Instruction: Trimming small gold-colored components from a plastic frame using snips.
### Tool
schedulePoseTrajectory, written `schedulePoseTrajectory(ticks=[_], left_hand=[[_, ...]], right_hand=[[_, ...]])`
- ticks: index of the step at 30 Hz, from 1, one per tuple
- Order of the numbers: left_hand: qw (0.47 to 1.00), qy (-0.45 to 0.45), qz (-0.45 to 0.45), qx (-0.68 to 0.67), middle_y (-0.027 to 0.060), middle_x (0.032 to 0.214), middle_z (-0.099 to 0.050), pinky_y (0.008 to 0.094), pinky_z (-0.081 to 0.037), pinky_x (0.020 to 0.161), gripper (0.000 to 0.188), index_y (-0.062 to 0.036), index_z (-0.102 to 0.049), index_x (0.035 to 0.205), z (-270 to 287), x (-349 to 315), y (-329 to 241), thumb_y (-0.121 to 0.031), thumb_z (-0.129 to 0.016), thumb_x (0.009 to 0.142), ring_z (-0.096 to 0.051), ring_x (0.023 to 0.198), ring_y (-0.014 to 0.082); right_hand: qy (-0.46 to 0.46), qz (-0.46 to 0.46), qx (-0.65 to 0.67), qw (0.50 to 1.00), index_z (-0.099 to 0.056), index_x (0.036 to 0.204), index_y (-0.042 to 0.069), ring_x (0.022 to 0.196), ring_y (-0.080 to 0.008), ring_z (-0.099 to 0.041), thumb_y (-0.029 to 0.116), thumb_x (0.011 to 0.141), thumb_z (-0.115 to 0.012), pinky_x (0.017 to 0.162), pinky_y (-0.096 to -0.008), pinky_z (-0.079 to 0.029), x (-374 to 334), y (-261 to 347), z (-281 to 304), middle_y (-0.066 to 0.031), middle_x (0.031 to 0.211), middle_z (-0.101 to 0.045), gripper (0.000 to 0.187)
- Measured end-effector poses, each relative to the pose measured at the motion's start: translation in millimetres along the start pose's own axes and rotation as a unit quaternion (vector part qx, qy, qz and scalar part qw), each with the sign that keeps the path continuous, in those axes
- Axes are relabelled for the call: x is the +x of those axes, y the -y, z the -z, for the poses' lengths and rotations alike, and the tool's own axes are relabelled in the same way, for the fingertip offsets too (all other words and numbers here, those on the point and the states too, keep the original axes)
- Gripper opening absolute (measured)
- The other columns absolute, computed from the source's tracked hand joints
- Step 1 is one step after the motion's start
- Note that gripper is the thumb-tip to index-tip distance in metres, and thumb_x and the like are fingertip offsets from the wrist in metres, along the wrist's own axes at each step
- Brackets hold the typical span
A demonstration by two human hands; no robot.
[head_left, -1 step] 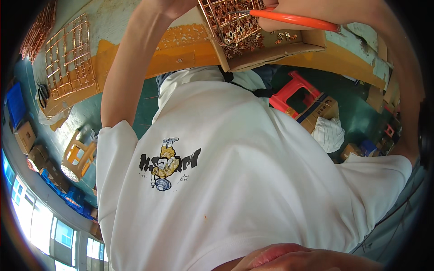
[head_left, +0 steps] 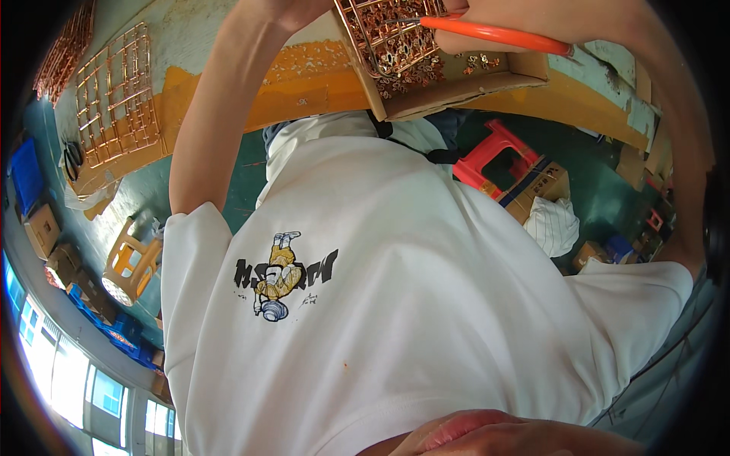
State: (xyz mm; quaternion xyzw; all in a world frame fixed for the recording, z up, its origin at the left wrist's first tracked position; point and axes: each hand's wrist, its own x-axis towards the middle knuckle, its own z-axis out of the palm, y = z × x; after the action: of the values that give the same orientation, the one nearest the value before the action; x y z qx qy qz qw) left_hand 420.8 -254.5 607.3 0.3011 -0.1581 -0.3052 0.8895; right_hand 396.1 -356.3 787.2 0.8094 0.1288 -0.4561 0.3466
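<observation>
At the top edge, my right hand is closed round a pair of orange-handled pliers. Their thin metal nose points left, over a copper-coloured wire rack that carries many small copper-coloured parts. My left hand is beside the rack's left side; its fingers are cut off by the upper edge, so its grip is hidden. Beneath the rack sits an open cardboard box, with small loose copper-coloured pieces scattered inside.
Another copper-coloured wire rack lies on the worn table at left, with more racks stacked beyond. Black-handled scissors are near the table's left edge. Below stand a red stool, a carton and a yellow stool.
</observation>
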Motion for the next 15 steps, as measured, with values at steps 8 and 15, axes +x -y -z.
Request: schedulePoseTrajectory(ticks=[8, 15], left_hand=[[0.981, -0.013, -0.059, 0.182, 0.0302, 0.156, -0.040, 0.0584, -0.043, 0.115, 0.103, 0.0038, -0.024, 0.157, -10, 4, 5, -0.072, -0.052, 0.093, -0.053, 0.134, 0.0458], [0.998, -0.060, -0.011, 0.001, 0.0300, 0.157, -0.039, 0.0577, -0.043, 0.115, 0.104, 0.0038, -0.022, 0.158, 13, 6, 7, -0.074, -0.049, 0.094, -0.050, 0.137, 0.0490]], right_hand=[[-0.160, 0.076, 0.169, 0.970, -0.072, 0.087, -0.006, 0.067, -0.0338, -0.066, 0.020, 0.097, -0.058, 0.061, -0.0439, -0.054, 9, -33, -26, -0.0198, 0.079, -0.070, 0.032], [-0.157, 0.111, 0.117, 0.974, -0.072, 0.088, -0.006, 0.068, -0.0341, -0.066, 0.020, 0.097, -0.058, 0.062, -0.0440, -0.054, 0, -36, -26, -0.0196, 0.080, -0.070, 0.031]])
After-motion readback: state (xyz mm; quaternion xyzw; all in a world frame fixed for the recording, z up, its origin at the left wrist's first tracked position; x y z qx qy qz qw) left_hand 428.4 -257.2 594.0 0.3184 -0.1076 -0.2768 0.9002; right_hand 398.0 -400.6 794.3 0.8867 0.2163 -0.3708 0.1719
